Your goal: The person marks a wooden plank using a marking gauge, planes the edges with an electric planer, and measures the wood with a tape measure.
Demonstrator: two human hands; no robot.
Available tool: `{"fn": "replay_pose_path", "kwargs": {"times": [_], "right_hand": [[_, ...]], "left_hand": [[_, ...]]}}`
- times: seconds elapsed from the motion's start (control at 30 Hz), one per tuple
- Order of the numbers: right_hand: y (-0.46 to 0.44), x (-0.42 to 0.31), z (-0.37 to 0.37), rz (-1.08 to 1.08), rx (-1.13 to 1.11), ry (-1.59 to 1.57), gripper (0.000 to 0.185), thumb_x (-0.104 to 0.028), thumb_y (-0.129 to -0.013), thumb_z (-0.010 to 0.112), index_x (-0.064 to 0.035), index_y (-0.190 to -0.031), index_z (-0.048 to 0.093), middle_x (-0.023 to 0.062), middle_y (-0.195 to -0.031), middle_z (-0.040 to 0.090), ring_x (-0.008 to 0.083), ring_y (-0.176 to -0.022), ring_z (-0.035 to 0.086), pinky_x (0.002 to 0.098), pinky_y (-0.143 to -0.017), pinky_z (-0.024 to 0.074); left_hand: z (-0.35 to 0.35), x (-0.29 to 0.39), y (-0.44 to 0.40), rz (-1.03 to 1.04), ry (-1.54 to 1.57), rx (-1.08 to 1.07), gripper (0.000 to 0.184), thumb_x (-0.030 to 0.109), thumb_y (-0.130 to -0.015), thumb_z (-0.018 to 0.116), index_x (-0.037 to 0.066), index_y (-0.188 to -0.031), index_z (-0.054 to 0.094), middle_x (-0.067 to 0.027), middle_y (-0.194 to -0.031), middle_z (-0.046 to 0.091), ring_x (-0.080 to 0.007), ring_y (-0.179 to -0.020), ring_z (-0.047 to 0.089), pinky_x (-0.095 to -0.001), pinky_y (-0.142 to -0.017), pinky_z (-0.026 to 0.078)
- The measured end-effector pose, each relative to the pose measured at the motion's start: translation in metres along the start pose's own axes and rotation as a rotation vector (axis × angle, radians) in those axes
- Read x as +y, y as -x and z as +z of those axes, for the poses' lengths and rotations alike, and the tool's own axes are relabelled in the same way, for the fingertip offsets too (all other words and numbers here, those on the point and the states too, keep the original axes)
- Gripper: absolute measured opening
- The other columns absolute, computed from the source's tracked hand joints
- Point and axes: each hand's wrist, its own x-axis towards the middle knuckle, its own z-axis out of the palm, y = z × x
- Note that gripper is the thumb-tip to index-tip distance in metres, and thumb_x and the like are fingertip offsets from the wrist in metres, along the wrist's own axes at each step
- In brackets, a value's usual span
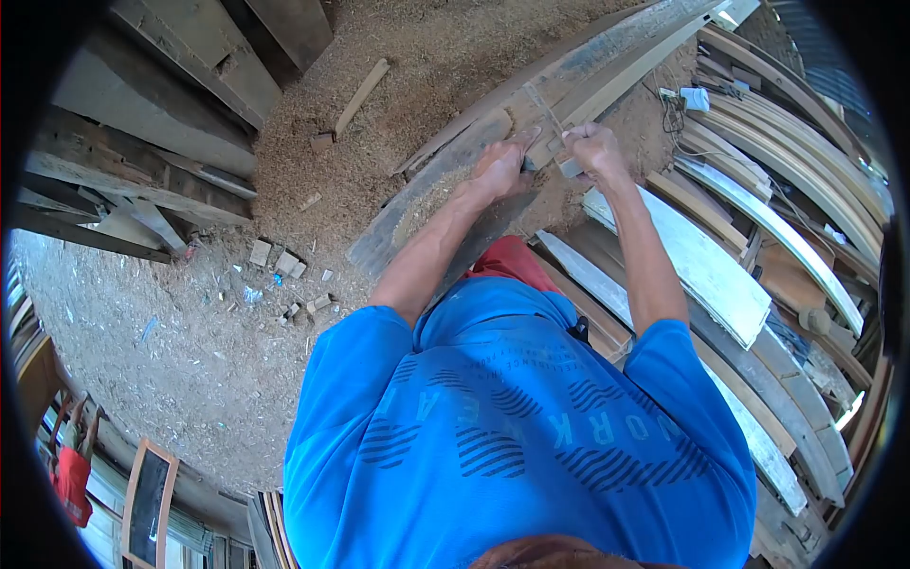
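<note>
My left hand [500, 169] is closed at the near end of a long wooden beam [607, 93], fingers around its edge. A small dark piece shows under that hand; what it is I cannot tell. Close by on the other side of the beam end, my right hand [595, 152] is curled into a grip, with a small pale grey block [571, 169] sticking out below its fingers. A thin straight strip [542, 102] lies across the wood just beyond both hands. The beam rests on a wide worn plank [455, 171] dusted with shavings.
Stacked boards [692, 256] and curved strips fill the right side. Large timbers [142, 142] lean at upper left. Sawdust, a loose stick [362, 95] and small offcuts [275, 256] lie on the ground. Another person in red [72, 484] is at lower left, near a framed panel [149, 503].
</note>
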Motion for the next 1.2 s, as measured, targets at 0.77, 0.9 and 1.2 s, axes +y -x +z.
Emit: {"fn": "replay_pose_path", "kwargs": {"times": [0.77,0.9,1.2], "right_hand": [[-0.002,0.012,0.01,-0.036,0.041,-0.14,0.016,-0.016,-0.092,0.062,-0.0055,-0.101,0.071,0.0097,-0.086,0.069,0.0212,-0.071,0.069,0.0377,-0.053,0.0562],[-0.014,0.02,0.006,-0.029,0.047,-0.075,0.018,-0.019,-0.094,0.062,-0.0058,-0.103,0.069,0.0102,-0.09,0.069,0.0224,-0.073,0.07,0.0402,-0.056,0.0596],[0.006,0.024,0.03,-0.258,0.261,0.146,0.019,-0.019,-0.098,0.063,-0.0026,-0.107,0.062,0.0083,-0.086,0.065,0.0196,-0.067,0.065,0.0352,-0.051,0.055]], "left_hand": [[0.018,-0.021,-0.001,0.137,0.038,0.153,0.07,0.013,-0.078,0.067,0.006,-0.146,0.052,-0.0252,-0.113,0.071,-0.0436,-0.108,0.068,-0.0532,-0.096,0.053],[0.027,-0.027,-0.001,0.136,0.09,0.198,0.061,0.013,-0.079,0.067,0.007,-0.139,0.056,-0.0269,-0.109,0.071,-0.0457,-0.106,0.068,-0.0544,-0.095,0.053],[0.036,-0.034,-0.003,0.192,0.062,0.298,0.071,0.017,-0.076,0.07,0.007,-0.144,0.054,-0.0243,-0.108,0.072,-0.0442,-0.104,0.068,-0.0545,-0.091,0.055]]}}
